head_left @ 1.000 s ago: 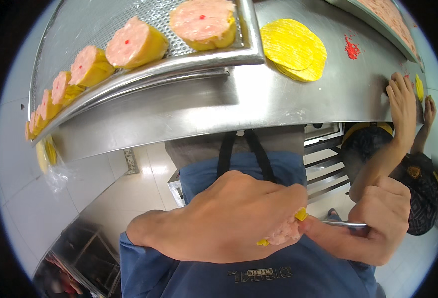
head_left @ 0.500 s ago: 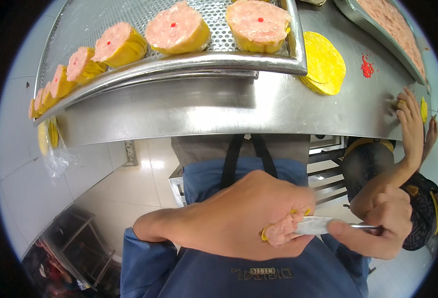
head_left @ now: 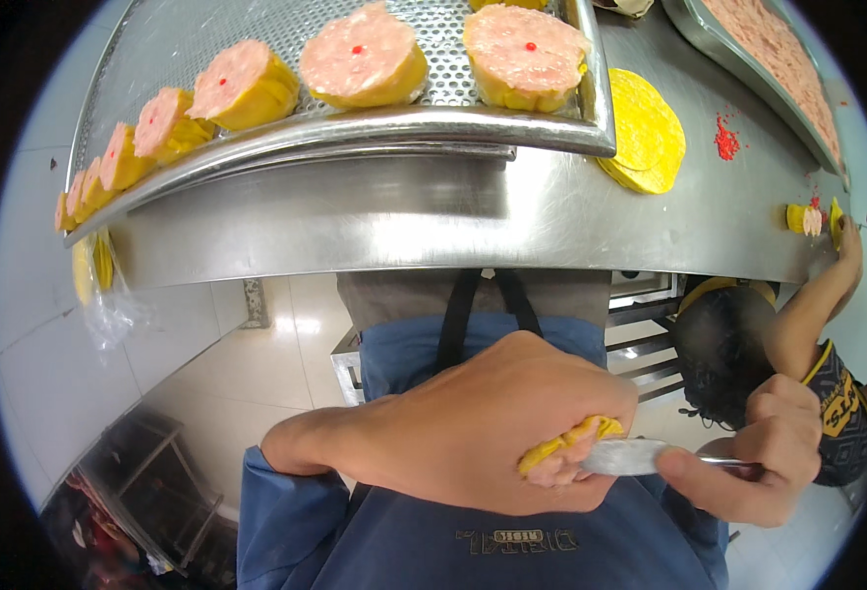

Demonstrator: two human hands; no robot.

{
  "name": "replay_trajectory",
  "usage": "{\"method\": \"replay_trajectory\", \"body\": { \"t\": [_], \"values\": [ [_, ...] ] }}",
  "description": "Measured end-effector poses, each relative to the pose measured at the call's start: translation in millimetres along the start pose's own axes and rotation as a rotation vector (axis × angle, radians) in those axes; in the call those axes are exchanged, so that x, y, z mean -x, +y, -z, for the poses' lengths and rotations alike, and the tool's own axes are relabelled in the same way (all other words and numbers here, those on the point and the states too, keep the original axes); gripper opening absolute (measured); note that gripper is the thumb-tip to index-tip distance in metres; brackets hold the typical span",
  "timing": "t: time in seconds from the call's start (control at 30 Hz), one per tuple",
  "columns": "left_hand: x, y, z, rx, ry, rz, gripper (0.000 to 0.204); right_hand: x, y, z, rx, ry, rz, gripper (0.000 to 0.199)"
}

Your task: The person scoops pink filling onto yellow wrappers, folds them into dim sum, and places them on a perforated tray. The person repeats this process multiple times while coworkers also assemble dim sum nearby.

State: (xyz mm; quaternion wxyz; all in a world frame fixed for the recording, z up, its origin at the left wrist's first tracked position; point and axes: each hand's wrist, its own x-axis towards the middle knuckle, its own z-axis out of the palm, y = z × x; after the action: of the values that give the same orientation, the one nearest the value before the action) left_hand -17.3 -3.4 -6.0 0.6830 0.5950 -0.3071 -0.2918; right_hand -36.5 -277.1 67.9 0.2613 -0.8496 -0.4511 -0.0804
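Smooth metal spatula (head_left: 622, 457), glossy metal table (head_left: 551, 216), shiny metal tray (head_left: 404, 126)

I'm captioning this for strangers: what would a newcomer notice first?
Probably the row of pink-topped yellow dumplings on the metal tray, upper left, several with a red dot. Next, the stack of yellow wrappers right of the tray. Then, at lower centre, the left hand grips a filled wrapper while the right hand holds a metal blade at its pink filling.

Steel table (head_left: 375, 236): perforated tray (head_left: 404, 126), stack of yellow rounds (head_left: 647, 128), red bits (head_left: 726, 139), pan (head_left: 741, 59) of pink paste (head_left: 780, 54)
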Motion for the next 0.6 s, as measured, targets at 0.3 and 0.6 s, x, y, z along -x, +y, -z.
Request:
{"method": "replay_trajectory", "body": {
  "t": [0.3, 0.6],
  "values": [
    [6, 15, 15, 0.042, -0.058, 0.008, 0.025, 12, 1, 19, -0.037, -0.020, -0.061, 0.041],
    [-8, 2, -5, -0.203, -0.016, -0.147, 0.024, -2, 0, -4, 0.022, -0.022, 0.114, 0.026]
  ]
}}
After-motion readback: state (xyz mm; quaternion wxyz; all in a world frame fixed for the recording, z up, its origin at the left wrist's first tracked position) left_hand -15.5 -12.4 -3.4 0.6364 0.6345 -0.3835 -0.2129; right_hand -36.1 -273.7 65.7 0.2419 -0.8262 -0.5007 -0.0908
